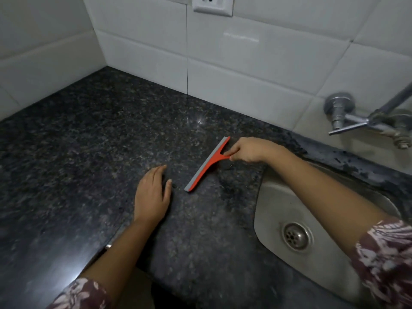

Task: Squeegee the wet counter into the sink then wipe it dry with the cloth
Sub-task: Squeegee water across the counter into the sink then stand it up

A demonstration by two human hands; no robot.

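Observation:
A red squeegee (206, 165) with a grey rubber blade rests blade-down on the dark speckled granite counter (100, 139), slanting from upper right to lower left. My right hand (249, 150) grips its short handle, reaching over the sink's corner. My left hand (152, 192) lies flat on the counter, fingers together, just left of the blade's lower end without touching it. The steel sink (272, 197) with its round drain (296, 236) is sunk into the counter at the right. No cloth is in view.
White tiled walls meet in a corner behind the counter, with a power socket (213, 3) high on the back wall. A chrome wall tap (347, 118) juts out above the sink's far side. The counter's front edge runs diagonally at the lower left.

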